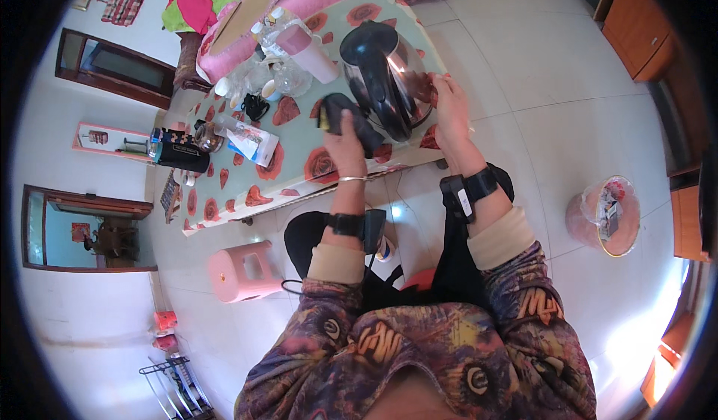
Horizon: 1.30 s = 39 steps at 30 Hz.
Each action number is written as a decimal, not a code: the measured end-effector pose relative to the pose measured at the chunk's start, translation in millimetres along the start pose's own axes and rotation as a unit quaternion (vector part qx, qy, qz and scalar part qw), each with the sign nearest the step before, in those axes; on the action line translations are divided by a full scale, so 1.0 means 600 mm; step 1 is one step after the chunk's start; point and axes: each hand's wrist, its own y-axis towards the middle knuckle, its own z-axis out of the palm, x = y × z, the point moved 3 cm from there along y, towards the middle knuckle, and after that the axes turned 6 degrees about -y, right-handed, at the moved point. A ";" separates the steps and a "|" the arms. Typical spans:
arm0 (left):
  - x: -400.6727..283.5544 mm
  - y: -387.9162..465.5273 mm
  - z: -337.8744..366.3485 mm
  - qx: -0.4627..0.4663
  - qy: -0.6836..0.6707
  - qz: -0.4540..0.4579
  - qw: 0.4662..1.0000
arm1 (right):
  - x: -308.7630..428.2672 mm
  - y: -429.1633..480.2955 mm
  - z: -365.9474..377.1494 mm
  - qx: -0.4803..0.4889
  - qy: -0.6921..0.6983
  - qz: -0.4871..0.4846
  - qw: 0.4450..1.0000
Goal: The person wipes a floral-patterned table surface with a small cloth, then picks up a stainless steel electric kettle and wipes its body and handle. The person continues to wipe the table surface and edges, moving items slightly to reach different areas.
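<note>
My left hand [345, 148] grips a dark, flat, soft-looking item [359, 122] with a yellowish patch at one end, above the table's near edge. To its right an electric kettle [399, 64] of shiny metal with a black lid and handle stands on the rose-patterned tablecloth [291, 173]. My right hand [450, 106] is at the kettle's right side, fingertips bent around something small and reddish; whether they touch the kettle I cannot tell. Behind the kettle's left side is a pink tumbler [308, 55].
Plastic bottles [272, 24], cups [271, 90], a white packet [252, 142], a glass jar [208, 136] and a black bottle [182, 156] sit on the table's left part. A pink stool [241, 271] stands below. A waste bin [580, 218] is on the floor at the right.
</note>
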 end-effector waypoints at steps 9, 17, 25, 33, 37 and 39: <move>-0.032 -0.083 0.053 0.074 -0.063 0.006 0.995 | 0.011 -0.009 0.001 0.001 0.004 0.014 1.000; -0.053 -0.002 0.012 0.111 -0.062 0.036 0.991 | 0.008 -0.004 -0.003 0.026 -0.002 0.012 1.000; 0.016 -0.048 0.012 0.200 0.127 0.026 0.971 | -0.003 0.002 -0.003 0.017 -0.024 -0.007 1.000; -0.154 0.015 0.015 0.102 -0.040 0.151 0.982 | -0.007 0.009 -0.008 0.044 -0.030 -0.004 0.999; -0.206 -0.014 0.089 0.226 0.286 0.345 0.865 | -0.014 0.017 -0.008 0.067 -0.024 0.002 0.997; -0.200 -0.049 0.092 0.224 0.315 0.369 0.845 | -0.013 0.018 -0.015 0.066 -0.039 0.007 0.997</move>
